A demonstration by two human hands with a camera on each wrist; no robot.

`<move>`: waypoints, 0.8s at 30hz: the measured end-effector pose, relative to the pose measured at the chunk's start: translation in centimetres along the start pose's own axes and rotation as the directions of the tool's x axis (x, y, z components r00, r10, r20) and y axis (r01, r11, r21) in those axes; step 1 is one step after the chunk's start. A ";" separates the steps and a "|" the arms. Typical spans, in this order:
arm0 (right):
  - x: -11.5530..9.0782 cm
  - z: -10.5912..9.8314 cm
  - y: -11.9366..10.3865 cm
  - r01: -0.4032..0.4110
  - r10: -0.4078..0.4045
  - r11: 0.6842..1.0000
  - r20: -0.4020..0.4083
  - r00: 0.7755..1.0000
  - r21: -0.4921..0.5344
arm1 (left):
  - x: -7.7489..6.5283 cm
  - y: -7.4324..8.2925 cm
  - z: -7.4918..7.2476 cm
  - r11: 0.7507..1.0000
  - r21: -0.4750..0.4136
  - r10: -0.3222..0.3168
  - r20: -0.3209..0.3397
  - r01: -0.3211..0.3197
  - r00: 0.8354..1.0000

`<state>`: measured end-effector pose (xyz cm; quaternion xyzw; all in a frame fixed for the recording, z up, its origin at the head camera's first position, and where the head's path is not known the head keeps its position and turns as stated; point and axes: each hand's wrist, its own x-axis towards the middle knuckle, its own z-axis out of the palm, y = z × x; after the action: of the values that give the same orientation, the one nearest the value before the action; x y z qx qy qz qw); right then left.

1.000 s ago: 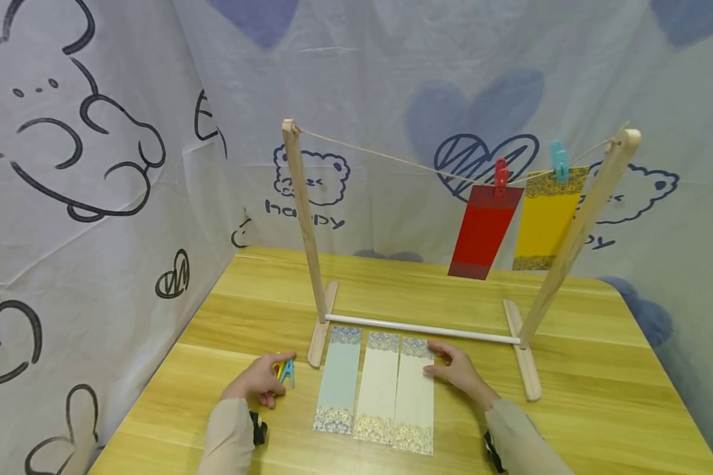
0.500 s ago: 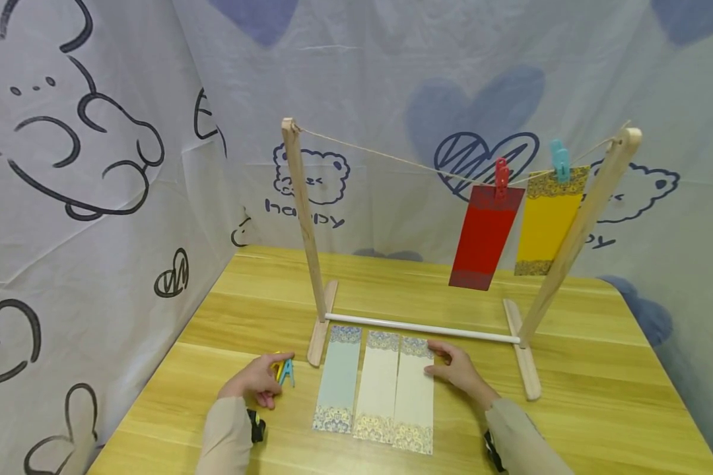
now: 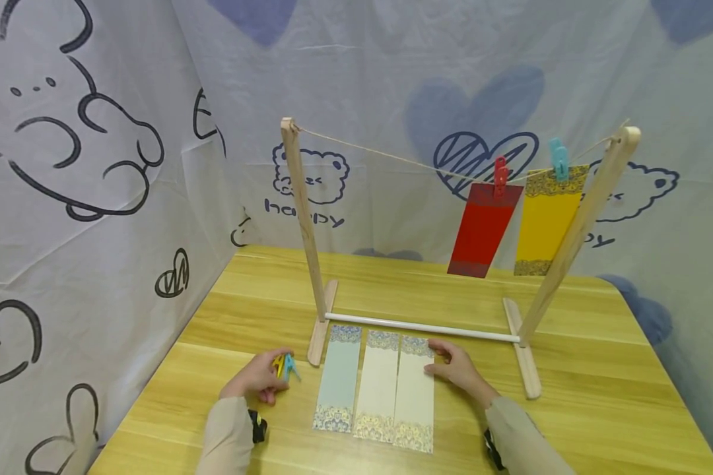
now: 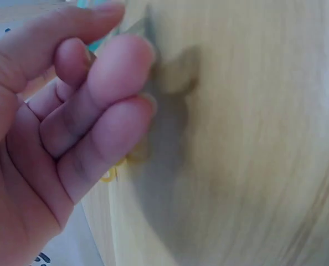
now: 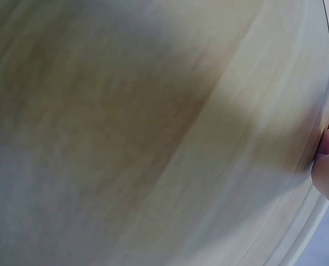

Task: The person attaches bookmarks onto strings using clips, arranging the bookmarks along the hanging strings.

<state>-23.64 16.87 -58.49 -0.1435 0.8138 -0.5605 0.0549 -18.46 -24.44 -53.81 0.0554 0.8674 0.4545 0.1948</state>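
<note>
The left hand curls finger and thumb about a light-blue clothespin, a yellow clothespin just beside it. The right hand, thumb and fingers loosely parted, merely touches the edge of a flat cream card with lacy ends. Between the hands lie a second cream card and a pale blue-green card, similarly bordered.

The left hand has fingers curled, the right hand thumb and forefinger parted.
</note>
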 end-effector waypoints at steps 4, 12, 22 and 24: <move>0.1 0.0 0.5 0.058 -0.058 0.998 -0.008 0.998 0.011 | 0.2 -0.1 0.0 0.999 -0.005 0.037 -0.018 -0.037 0.999; 0.5 0.0 1.3 0.200 -0.201 0.979 -0.029 0.979 -0.045 | 0.3 0.4 0.2 0.996 -0.037 0.078 -0.058 -0.080 0.995; 0.8 0.1 -1.0 0.088 -0.080 0.934 0.037 0.996 -0.345 | 0.5 0.6 0.9 0.986 -0.156 0.030 -0.148 -0.053 0.989; 0.9 0.0 -1.2 0.079 -0.065 0.935 0.051 0.997 -0.344 | 0.6 0.6 1.0 0.982 -0.173 0.044 -0.148 -0.070 0.988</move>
<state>-24.25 16.25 -57.35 -0.1916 0.8926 -0.4074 0.0242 -18.66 -23.15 -53.99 0.0299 0.8332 0.5383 0.1230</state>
